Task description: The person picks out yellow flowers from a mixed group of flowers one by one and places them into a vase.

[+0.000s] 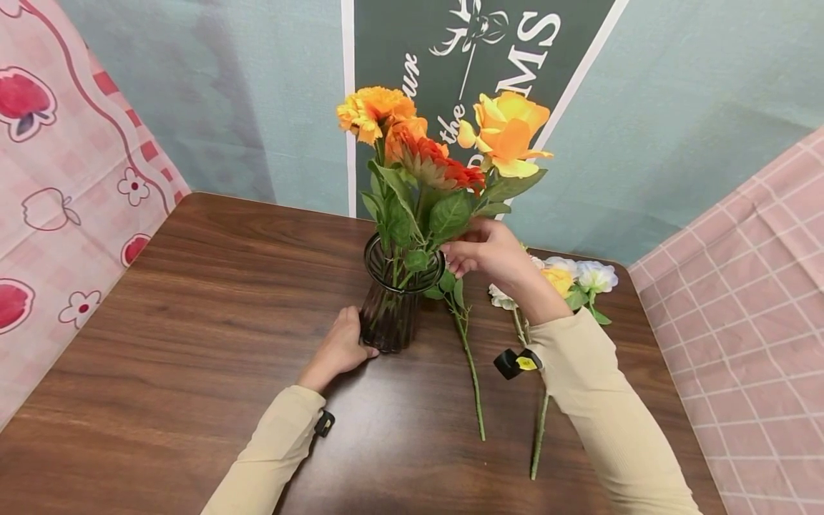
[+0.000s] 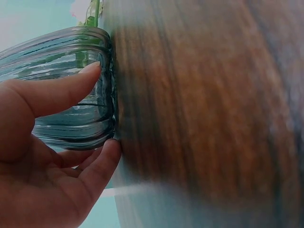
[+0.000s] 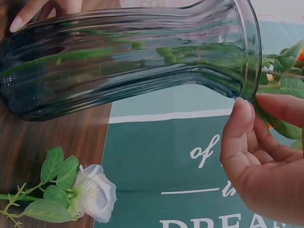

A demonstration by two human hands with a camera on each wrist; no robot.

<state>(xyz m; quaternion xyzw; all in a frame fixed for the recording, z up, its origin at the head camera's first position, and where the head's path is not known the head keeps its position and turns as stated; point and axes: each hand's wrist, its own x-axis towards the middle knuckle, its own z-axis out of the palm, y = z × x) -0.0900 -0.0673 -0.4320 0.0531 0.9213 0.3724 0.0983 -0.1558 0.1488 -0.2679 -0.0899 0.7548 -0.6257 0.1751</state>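
Note:
A dark, clear ribbed glass vase stands upright on the table, holding an orange carnation, a red flower, a yellow-orange rose and green leaves. My left hand grips the vase low at its base; in the left wrist view the thumb lies along the glass and the other fingers curl beneath. Up at the rim, my right hand pinches the vase's edge, fingertips close against the leaves. Green stems show through the glass in the right wrist view.
A white rose lies on the wooden table, its stem right of the vase. Farther right, more flowers lie partly behind my right arm. A printed cloth backdrop hangs behind, with pink cloths at both sides.

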